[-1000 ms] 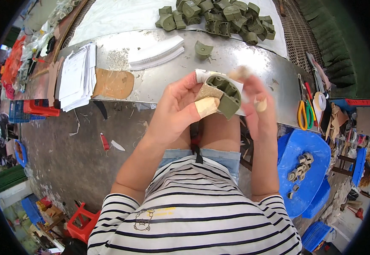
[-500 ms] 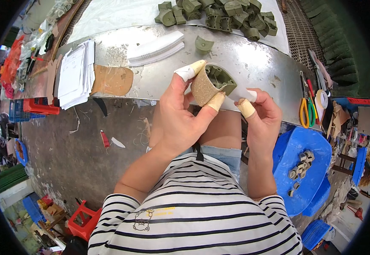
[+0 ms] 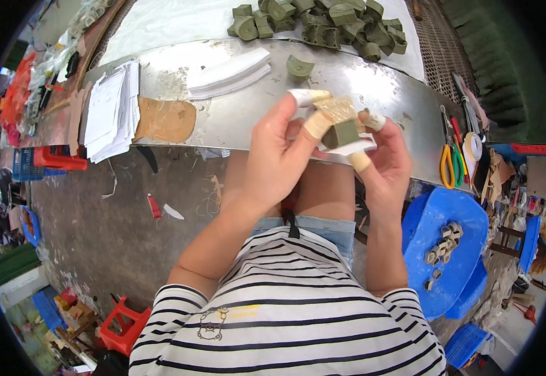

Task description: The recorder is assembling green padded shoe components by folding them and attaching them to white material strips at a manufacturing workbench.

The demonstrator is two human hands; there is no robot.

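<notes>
While poised over the near edge of the metal bench (image 3: 235, 114), grasps an olive-green block (image 3: 346, 134) in the left hand (image 3: 278, 161), with the thumb laid against the block's left side and the wrapped index finger at its far left edge. Presents a tan, speckled covering (image 3: 341, 109) on the far face of the block. Shows a white strip (image 3: 347, 149) along the near side of the block, running to the tips of the right hand (image 3: 387, 155). Cannot tell, owing to blur, whether the right thumb and fingers pinch this strip or only touch it. Includes pale wraps on several fingertips of both hands.

Directly beyond the grip: one loose green block (image 3: 299, 68) on the bench. Farther beyond: piled green blocks (image 3: 342, 26) on a white cloth (image 3: 160, 31). Left of the grip and beyond: a curved white stack (image 3: 229, 75); farther left, a tan board (image 3: 169, 120) beside loose papers (image 3: 111, 116). Right of the grip: orange-handled scissors (image 3: 446, 168) and a tape roll (image 3: 473, 149). Nearer and to the right, below bench level: a blue basin (image 3: 470, 210) containing small pieces (image 3: 443, 247).
</notes>
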